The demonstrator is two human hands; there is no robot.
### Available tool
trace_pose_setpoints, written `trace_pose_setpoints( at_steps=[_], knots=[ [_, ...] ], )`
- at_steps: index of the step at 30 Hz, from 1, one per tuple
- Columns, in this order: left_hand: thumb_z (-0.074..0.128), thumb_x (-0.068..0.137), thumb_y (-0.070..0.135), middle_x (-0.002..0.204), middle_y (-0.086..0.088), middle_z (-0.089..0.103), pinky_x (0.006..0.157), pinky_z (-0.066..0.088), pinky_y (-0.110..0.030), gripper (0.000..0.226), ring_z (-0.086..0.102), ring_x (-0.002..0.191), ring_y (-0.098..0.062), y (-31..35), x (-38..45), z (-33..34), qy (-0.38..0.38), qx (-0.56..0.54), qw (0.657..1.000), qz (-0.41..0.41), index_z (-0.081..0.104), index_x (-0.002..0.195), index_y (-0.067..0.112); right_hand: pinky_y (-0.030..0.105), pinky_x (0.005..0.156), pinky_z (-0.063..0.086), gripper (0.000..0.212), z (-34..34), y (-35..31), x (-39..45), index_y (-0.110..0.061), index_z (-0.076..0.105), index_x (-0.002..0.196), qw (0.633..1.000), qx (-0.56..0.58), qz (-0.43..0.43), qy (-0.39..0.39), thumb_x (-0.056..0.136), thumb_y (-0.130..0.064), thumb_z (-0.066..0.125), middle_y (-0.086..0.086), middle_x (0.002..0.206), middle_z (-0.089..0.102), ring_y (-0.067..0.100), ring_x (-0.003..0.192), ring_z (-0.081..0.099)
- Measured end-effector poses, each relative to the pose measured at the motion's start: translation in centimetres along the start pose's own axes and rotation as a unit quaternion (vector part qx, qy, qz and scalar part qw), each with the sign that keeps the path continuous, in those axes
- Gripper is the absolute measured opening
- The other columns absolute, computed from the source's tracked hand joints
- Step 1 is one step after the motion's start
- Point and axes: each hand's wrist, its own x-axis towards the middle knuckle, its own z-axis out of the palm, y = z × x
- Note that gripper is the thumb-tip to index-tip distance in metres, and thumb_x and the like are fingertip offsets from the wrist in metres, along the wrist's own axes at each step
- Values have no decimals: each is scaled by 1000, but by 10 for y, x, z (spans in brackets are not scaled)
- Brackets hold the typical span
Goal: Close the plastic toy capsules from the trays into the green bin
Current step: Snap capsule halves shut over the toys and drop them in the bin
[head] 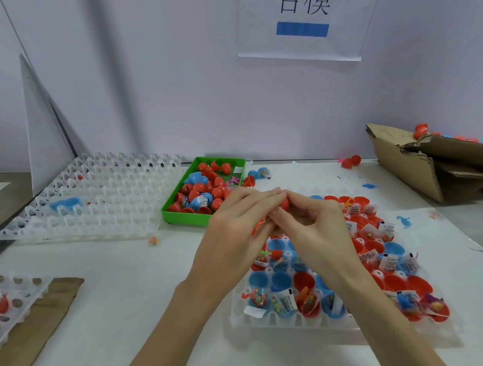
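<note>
Tray [274, 319] of red and blue halves, both hands [277, 209] pinching 1 red capsule [284, 203]

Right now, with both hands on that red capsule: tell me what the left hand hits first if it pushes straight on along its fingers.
The left hand points up and right, so its fingertips meet the red capsule and the right hand at once. Beyond them, probably bare table; depth is unclear.
</note>
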Motion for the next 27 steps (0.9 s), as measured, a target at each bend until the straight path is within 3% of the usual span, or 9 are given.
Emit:
trace_pose_setpoints(
  at_steps=[4,8,11,15,20,25,27],
  knots=[
    [80,89,3,124,-7,73,106,51,-29,39,65,116,-20,3,0,0,-9,6,1000,-1,71,126,1,20,75,60,21,1,-1,-1,-32,74,102,999,-27,-21,4,97,-12,69,-12,87,78,7,84,75],
    [80,87,1,121,-8,72,103,53,-33,38,66,115,-21,0,-1,0,0,-2,1000,-29,71,124,2,20,79,60,17,4,0,0,-30,72,109,998,-50,-28,-13,97,-19,68,-15,92,76,5,90,74],
    [79,87,0,116,-9,70,101,53,-28,36,65,110,-20,2,-3,2,-7,-8,999,-42,71,121,1,20,81,59,17,7,2,0,-26,71,112,999,-42,-10,-17,98,-17,67,-15,94,75,5,93,73],
    [79,87,1,114,-4,68,99,51,-24,38,63,109,-16,9,-2,3,12,-22,997,-76,71,123,6,19,78,59,21,5,0,0,-33,73,108,1000,-23,-11,-13,98,-16,67,-14,93,77,5,91,74],
    [83,85,5,114,-5,72,97,53,-29,34,66,108,-19,11,1,2,11,-9,997,-79,75,117,5,20,71,60,16,0,-1,0,-33,76,100,1000,13,1,-12,98,-19,68,-6,85,78,12,82,76],
    [82,83,2,110,-2,63,87,50,-15,33,57,96,-6,5,1,2,6,-14,995,-98,73,114,9,13,78,57,25,4,0,2,-45,69,107,999,-7,10,-49,98,-21,68,-21,97,76,1,95,73],
    [81,80,-1,112,-2,63,91,50,-16,38,58,99,-8,5,0,4,-4,-13,996,-89,70,115,7,14,83,57,26,6,2,1,-40,69,117,999,-4,20,-42,97,-22,69,-21,102,76,-2,100,71]
  ],
)
